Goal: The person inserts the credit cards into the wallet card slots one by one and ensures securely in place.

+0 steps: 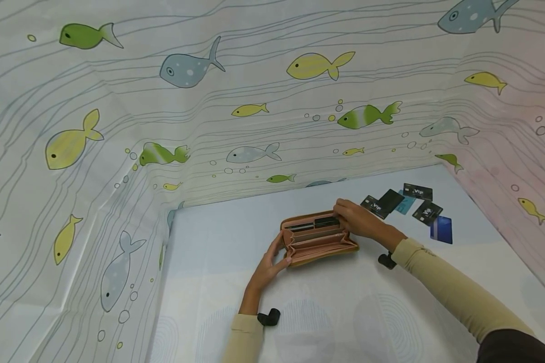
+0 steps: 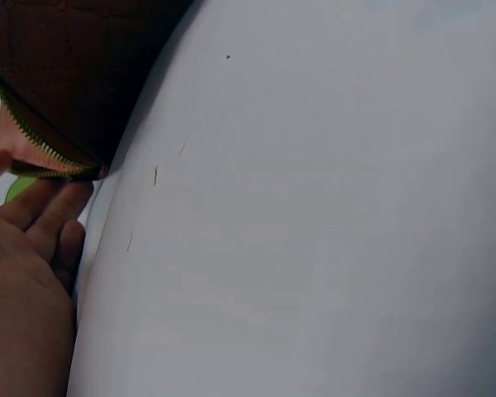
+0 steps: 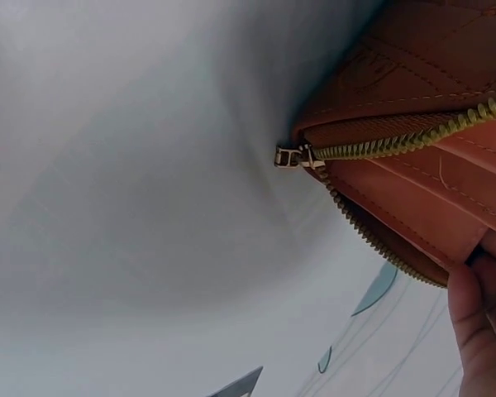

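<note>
A pink zip wallet (image 1: 318, 239) lies open on the pale table (image 1: 345, 312), with cards standing in its slots. My left hand (image 1: 272, 262) grips its left end, fingers along the end and thumb at the near corner. My right hand (image 1: 356, 219) curls over the far right rim, its fingertips pinching a black card (image 1: 327, 222) that sits in a slot. The left wrist view shows the wallet's dark outside (image 2: 74, 74) with my fingers (image 2: 50, 211) against its zip edge. In the right wrist view I see the wallet (image 3: 413, 107), its zip pull (image 3: 289, 155) and one fingertip (image 3: 484, 331).
Several loose cards lie right of the wallet: black ones (image 1: 418, 192) (image 1: 428, 212) (image 1: 383, 203), a teal one (image 1: 407, 204) and a blue one (image 1: 441, 229). A fish-print cloth (image 1: 209, 126) rises behind and on both sides of the table.
</note>
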`<state>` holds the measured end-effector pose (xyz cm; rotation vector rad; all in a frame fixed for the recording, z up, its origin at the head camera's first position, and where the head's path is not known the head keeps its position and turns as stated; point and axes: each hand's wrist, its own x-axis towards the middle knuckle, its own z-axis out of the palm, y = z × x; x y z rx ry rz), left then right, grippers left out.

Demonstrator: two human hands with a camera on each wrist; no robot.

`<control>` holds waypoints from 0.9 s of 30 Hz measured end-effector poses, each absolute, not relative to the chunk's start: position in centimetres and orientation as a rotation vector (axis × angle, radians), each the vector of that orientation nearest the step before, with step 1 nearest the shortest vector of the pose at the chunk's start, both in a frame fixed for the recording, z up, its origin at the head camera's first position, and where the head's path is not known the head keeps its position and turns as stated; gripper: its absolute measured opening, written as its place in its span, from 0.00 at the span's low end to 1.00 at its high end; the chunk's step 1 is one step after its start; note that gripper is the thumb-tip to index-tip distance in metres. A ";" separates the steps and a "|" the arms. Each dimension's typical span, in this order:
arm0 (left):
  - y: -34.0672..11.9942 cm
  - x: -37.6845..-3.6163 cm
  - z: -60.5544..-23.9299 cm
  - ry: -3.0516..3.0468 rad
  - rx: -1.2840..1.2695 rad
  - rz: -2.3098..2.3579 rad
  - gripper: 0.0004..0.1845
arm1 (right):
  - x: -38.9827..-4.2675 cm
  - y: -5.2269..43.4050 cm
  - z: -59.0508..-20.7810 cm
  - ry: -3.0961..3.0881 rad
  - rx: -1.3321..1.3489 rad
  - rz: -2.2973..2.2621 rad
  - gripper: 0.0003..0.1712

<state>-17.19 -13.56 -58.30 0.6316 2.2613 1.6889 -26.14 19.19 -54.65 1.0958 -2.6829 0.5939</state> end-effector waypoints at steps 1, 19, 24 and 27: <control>-13.6 -17.2 -58.3 2.262 0.632 1.686 0.42 | -26.1 19.2 -54.6 -2.682 1.098 0.594 0.05; -13.6 -17.2 -58.2 2.271 0.639 1.682 0.42 | -26.2 19.1 -54.4 -2.711 1.110 0.627 0.05; -13.6 -17.2 -58.3 2.272 0.641 1.686 0.42 | -26.3 19.0 -54.4 -2.721 1.116 0.632 0.04; -13.6 -17.3 -58.4 2.265 0.639 1.691 0.42 | -26.3 19.0 -54.4 -2.729 1.116 0.632 0.04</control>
